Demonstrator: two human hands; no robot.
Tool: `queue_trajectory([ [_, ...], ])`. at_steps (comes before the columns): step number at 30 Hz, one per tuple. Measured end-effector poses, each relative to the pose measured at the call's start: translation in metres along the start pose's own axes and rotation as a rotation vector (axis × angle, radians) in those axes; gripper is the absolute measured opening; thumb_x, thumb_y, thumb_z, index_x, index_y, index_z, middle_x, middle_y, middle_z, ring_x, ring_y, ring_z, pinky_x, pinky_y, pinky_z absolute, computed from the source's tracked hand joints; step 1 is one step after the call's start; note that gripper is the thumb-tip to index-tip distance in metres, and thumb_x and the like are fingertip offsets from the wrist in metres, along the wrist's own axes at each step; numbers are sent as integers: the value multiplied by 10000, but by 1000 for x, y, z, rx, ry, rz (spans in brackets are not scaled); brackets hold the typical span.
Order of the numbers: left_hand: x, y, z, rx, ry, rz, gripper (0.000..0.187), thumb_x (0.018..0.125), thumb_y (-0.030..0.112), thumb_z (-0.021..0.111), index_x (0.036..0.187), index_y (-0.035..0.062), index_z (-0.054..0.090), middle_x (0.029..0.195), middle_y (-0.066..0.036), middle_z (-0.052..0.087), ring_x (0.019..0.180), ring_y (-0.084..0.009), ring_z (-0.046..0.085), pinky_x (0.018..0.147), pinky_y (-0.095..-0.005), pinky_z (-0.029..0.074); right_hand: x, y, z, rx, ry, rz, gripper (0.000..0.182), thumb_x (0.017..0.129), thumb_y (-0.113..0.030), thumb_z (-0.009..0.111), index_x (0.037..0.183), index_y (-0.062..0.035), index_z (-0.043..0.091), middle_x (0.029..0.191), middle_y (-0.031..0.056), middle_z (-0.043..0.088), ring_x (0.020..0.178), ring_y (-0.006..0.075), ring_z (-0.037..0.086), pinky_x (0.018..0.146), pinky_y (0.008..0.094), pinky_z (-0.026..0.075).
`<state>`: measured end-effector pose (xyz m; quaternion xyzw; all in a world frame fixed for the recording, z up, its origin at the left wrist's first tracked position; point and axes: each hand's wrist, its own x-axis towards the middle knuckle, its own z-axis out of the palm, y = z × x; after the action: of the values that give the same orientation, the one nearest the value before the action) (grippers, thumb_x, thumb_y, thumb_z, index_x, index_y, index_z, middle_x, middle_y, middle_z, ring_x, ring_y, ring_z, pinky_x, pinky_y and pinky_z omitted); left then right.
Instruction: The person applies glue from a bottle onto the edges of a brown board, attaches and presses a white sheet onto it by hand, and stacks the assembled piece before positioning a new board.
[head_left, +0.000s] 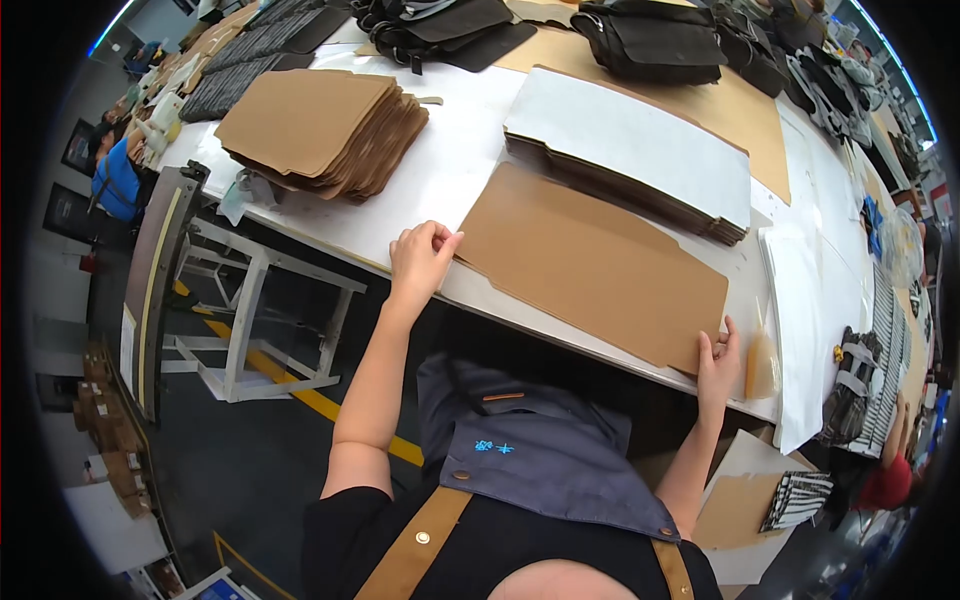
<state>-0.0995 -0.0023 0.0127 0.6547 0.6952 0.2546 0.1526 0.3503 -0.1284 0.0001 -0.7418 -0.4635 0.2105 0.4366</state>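
Observation:
A flat brown sheet (590, 270) with notched edges lies on the white table (370, 225) near its front edge. At the sheet's left end, my left hand (420, 262) pinches the corner between thumb and fingers. My right hand (718, 362) is at the right end, thumb and fingers closed around the edge. Just behind the sheet is a stack of pieces with a white top (635, 150). To the left stands a stack of brown pieces (305, 120), its layers slightly fanned.
Black bags (650, 45) lie at the back. A yellowish translucent object (762, 365) and white sheets (795, 330) are at the right. A grey metal-framed stand (250, 320) is left of the table. Other people are visible at both sides.

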Motion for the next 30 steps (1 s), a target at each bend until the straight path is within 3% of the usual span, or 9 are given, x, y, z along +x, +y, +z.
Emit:
queue_trajectory([
  [2,1,1,-1,67,-15,22,278,894,331,686,814,64,676,786,-58,673,818,-255,614,783,-409,409,-2,-5,-1,5,12,32,467,919,-66,678,1352,7,519,814,-7,519,639,50,443,567,218,381],
  [9,0,-7,3,128,-26,87,251,883,300,696,770,78,661,779,-45,630,804,-261,592,778,-424,382,-3,-14,-5,-114,-13,15,401,904,-51,682,1286,-7,568,742,2,489,640,91,448,584,257,400],
  [16,7,-14,4,21,-93,12,271,893,305,693,783,58,676,767,-47,639,777,-232,595,782,-398,385,-4,-16,-6,-219,-23,-18,395,913,-69,669,1283,13,557,750,39,497,667,141,463,629,300,431],
  [20,7,-12,3,-112,-93,-79,276,889,300,698,783,46,677,741,-53,659,736,-231,612,762,-386,397,-4,-15,-3,-257,-38,14,400,922,-80,660,1295,12,551,832,62,518,719,166,478,677,311,451],
  [26,3,-4,3,29,-38,-5,244,896,304,697,812,75,691,723,-29,646,781,-221,599,812,-390,379,-11,-12,0,-376,16,-109,412,935,-110,652,1321,-19,541,1071,101,529,764,199,494,733,325,465],
  [30,3,-15,7,-38,-16,-19,269,923,322,665,847,65,693,754,-46,667,789,-233,607,817,-396,383,-18,-40,0,-368,24,52,413,930,-102,657,1320,-30,542,1155,117,508,844,227,536,778,344,474],
])
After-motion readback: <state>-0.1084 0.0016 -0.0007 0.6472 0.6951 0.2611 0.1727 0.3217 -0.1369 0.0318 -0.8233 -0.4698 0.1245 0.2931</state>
